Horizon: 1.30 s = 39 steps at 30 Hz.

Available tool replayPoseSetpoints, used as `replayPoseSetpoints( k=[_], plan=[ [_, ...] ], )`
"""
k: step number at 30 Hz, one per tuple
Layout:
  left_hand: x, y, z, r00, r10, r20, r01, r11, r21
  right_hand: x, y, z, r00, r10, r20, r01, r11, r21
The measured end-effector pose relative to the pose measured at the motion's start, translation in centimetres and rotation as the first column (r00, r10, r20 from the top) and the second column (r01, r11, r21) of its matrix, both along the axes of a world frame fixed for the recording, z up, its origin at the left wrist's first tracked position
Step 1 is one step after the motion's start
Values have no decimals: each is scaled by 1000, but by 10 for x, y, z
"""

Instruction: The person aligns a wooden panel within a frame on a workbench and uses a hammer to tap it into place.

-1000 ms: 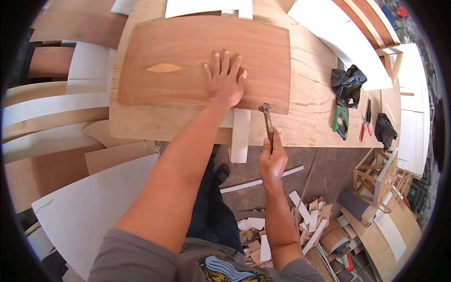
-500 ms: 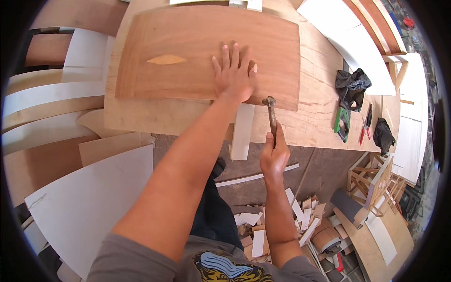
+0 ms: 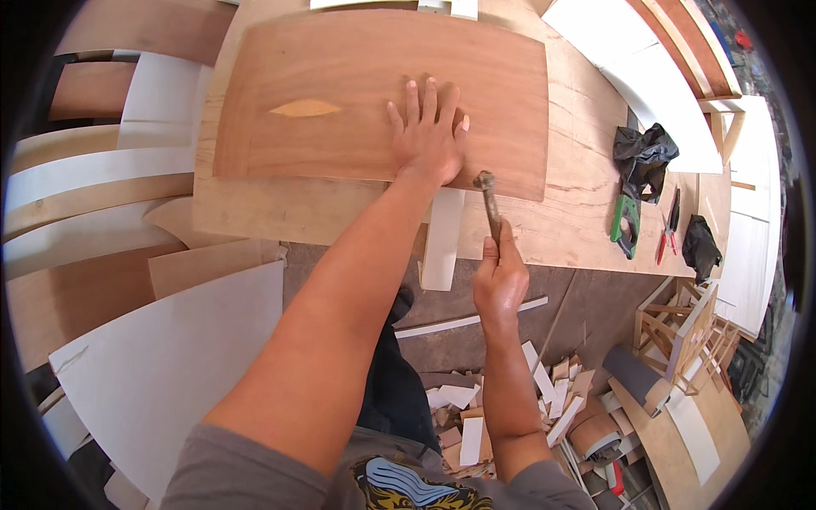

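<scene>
Plywood offcuts, pale and reddish [image 3: 102, 246], are stacked at the far left of my view, beside a light workbench [image 3: 255, 208] that carries a reddish-brown veneered panel [image 3: 340, 93] marked with a pale eye-shaped patch [image 3: 306, 108]. My left hand [image 3: 429, 136] lies flat on that panel near its lower edge, fingers spread open and pressing down. Just right of it, my right hand [image 3: 501, 276] is closed around the handle of a hammer [image 3: 490, 204], its metal head poised at the panel's lower edge, above a white strip [image 3: 442, 242] hanging off the bench. Further right on the bench lie a crumpled black bag [image 3: 643, 153], a green-handled tool [image 3: 626, 223] and red-handled pliers [image 3: 667, 229]. Wood scraps [image 3: 510, 408] litter the floor below.
</scene>
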<state>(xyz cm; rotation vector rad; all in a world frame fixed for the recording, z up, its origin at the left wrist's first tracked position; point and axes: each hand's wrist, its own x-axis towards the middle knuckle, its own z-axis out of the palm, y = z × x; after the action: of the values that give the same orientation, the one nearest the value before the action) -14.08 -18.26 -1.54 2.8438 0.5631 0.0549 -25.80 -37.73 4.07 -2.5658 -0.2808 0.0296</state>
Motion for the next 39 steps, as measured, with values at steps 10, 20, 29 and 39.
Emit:
replayPoseSetpoints(
  k=[10, 20, 29, 39],
  plan=[
    [2, -1, -1, 1000, 2, 26, -2, 1000, -8, 3, 4, 9, 999, -51, 11, 51, 998, 49],
    [7, -2, 5, 1000, 2, 15, -1, 999, -49, 58, -32, -8, 917, -376, 136, 356, 922, 152],
    [6, -3, 13, 998, 6, -69, -10, 999, -53, 136, -101, -80, 908, -383, 171, 410, 897, -165],
    [7, -4, 17, 995, 14, -101, -15, 1000, -7, 296, -170, -42, 688, -418, 594, 659, 701, -270]
  ],
)
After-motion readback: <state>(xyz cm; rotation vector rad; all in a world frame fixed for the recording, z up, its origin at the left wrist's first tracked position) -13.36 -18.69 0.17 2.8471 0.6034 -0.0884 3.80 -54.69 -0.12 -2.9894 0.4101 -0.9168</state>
